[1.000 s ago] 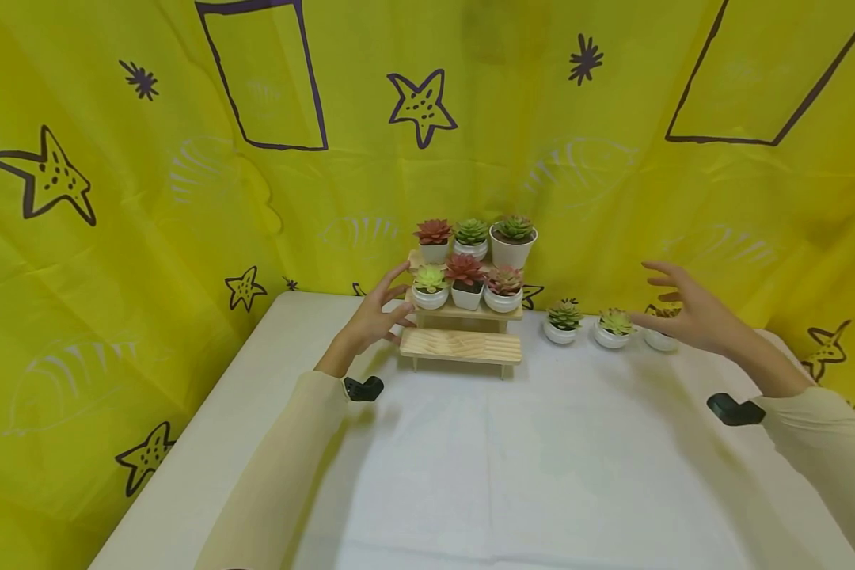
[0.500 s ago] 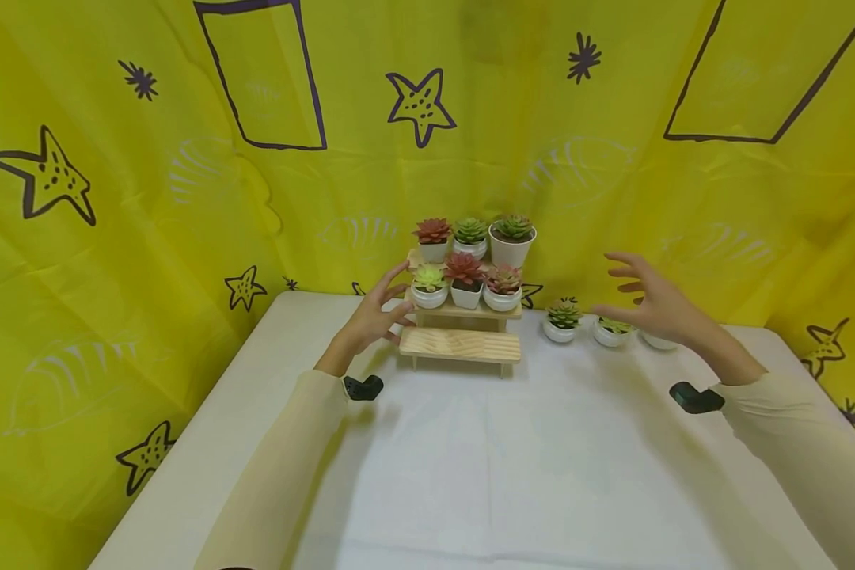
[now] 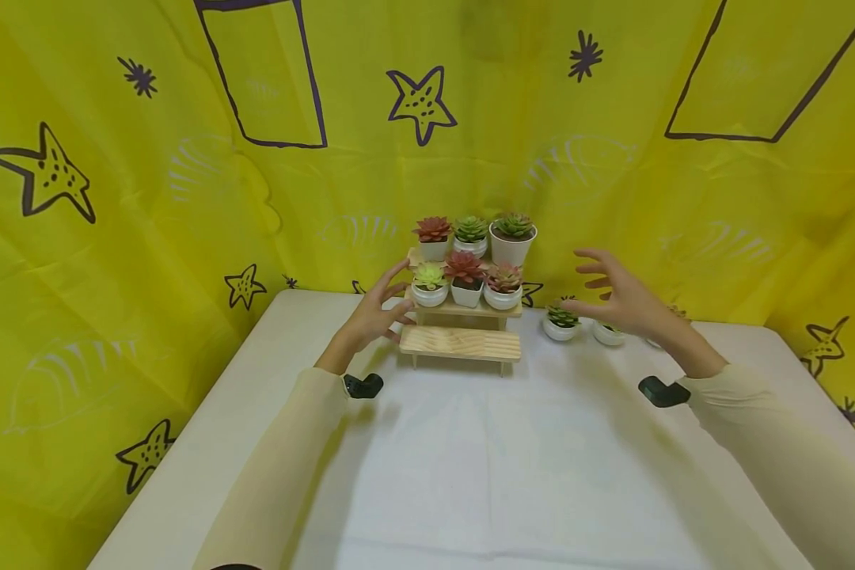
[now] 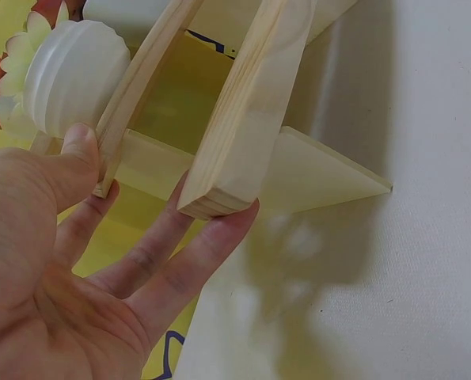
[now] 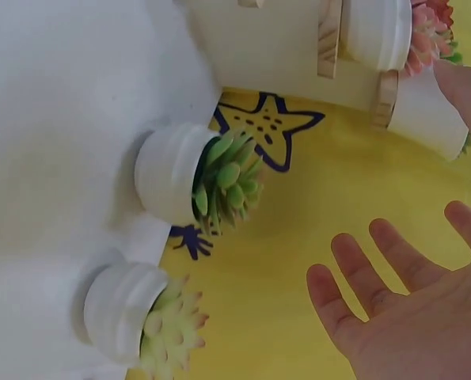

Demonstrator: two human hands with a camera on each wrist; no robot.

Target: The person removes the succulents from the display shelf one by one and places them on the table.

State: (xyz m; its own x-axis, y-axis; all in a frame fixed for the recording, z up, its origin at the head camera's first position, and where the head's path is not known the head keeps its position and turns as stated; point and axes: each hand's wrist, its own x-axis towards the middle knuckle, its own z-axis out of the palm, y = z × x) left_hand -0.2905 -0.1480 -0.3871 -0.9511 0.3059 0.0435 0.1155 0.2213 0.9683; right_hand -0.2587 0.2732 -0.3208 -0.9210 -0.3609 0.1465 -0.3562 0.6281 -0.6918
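At the left side of a tiered wooden plant stand [image 3: 459,342], my left hand [image 3: 372,321] touches the shelf ends with spread, fairly straight fingers. In the left wrist view its thumb lies at the middle shelf's end beside a white pot [image 4: 73,77], and fingertips meet the lowest shelf's end [image 4: 219,207]. My right hand [image 3: 627,301] hovers in the air right of the stand, fingers spread, holding nothing. In the right wrist view a green potted succulent [image 5: 172,174] and a pale one [image 5: 128,313] stand apart from this hand.
The upper two tiers carry small succulents, including a red one [image 3: 433,231], a green one in a tall pot [image 3: 511,252] and a pink one [image 3: 503,297]. Several pots stand on the white table [image 3: 484,475] to the right. A yellow curtain [image 3: 356,182] hangs behind.
My right hand has moved left, from over the rightmost pots to near the pot closest to the stand. My left hand and the plants stay where they were.
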